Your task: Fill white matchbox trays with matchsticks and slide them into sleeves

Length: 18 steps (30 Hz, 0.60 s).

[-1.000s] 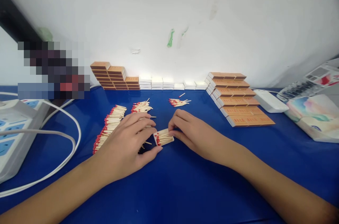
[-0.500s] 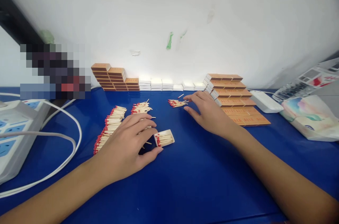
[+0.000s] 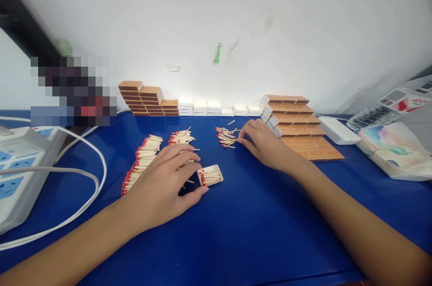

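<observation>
A small white matchbox tray filled with red-headed matches lies on the blue table. My left hand is curved around its left end, index finger at the far side and thumb at the near side. Further back, my right hand has thumb and index finger pinched together on the stick ends of a small loose pile of matches. A single match lies just behind that pile. Partly hidden by my left hand are a long row of matches and another heap of matches.
Along the wall stand stacked orange matchboxes, white trays and a stepped stack of matchbox sleeves. A power strip with white cables is at left. A white device and a tissue pack lie at right.
The small match pile has spread out, some matches shifting toward me. My right hand's thumb and index finger have closed together. The left hand and tray stay in place.
</observation>
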### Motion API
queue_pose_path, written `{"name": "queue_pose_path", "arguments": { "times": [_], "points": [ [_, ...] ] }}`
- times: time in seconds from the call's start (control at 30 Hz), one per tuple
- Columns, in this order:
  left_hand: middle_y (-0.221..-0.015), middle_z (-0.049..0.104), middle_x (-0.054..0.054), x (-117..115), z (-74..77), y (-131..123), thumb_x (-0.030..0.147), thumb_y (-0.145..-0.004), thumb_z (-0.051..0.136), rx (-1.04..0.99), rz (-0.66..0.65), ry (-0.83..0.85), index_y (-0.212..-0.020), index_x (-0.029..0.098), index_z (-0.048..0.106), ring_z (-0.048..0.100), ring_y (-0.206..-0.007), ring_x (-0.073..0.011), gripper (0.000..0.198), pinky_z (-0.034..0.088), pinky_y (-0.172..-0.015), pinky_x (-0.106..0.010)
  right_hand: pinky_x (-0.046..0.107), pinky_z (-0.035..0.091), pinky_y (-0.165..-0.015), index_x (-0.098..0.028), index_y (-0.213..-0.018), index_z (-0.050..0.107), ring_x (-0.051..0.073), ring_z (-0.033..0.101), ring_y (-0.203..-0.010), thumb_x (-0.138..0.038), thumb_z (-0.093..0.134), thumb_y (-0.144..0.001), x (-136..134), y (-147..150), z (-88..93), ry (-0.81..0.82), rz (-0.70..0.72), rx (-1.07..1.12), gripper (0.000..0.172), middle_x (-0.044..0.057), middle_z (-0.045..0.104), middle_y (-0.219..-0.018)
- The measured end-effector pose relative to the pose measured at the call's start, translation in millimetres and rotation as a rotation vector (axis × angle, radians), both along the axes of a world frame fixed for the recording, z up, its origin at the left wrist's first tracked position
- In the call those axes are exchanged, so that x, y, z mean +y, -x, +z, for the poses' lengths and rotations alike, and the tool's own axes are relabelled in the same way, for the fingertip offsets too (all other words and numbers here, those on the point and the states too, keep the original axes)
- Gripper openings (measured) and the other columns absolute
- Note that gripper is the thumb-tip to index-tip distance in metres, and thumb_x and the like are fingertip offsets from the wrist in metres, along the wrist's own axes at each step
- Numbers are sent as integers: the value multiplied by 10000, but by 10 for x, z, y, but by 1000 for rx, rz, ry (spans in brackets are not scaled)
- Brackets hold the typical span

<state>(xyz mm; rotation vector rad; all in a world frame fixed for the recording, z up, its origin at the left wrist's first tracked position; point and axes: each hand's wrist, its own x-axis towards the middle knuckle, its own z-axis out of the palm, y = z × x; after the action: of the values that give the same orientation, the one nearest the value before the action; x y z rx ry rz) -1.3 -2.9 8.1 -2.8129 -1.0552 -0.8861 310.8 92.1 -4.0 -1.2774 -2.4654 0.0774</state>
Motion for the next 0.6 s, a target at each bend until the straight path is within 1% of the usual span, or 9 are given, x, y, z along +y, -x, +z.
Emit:
{"name": "queue_pose_path", "arguments": {
  "times": [0.17, 0.3, 0.43, 0.6],
  "points": [
    [-1152, 758, -99, -1, 3, -3, 327, -961, 738, -2, -2, 13, -1080, 184, 728, 639, -1272, -314, 186, 549, -1123, -527, 511, 494, -921, -222, -942, 597, 323, 560, -1010, -303, 488, -1051, -9, -16, 63, -12, -28, 1, 174, 137, 639, -1038],
    [-1155, 757, -102, -8, 4, -3, 326, -966, 731, -5, -3, 17, -1071, 185, 725, 633, -1279, -314, 176, 552, -1114, -529, 504, 493, -933, -228, -958, 594, 317, 562, -1028, -304, 493, -1056, -43, 2, 92, -23, -8, 27, 160, 129, 640, -1050],
    [-1158, 756, -99, -9, 2, -1, 329, -967, 732, 2, -2, 16, -1071, 185, 724, 631, -1280, -311, 178, 544, -1127, -528, 478, 490, -935, -230, -952, 583, 300, 556, -1025, -295, 503, -1062, -114, 77, 110, 30, 19, 51, 150, 117, 633, -1063],
    [-1166, 756, -98, 4, -5, -2, 330, -968, 731, 3, 1, 21, -1077, 184, 724, 628, -1289, -310, 183, 540, -1130, -519, 462, 478, -918, -224, -941, 581, 289, 534, -1002, -276, 474, -1079, -208, 177, 174, 101, 93, 25, 182, 119, 622, -1058]
  ]
}}
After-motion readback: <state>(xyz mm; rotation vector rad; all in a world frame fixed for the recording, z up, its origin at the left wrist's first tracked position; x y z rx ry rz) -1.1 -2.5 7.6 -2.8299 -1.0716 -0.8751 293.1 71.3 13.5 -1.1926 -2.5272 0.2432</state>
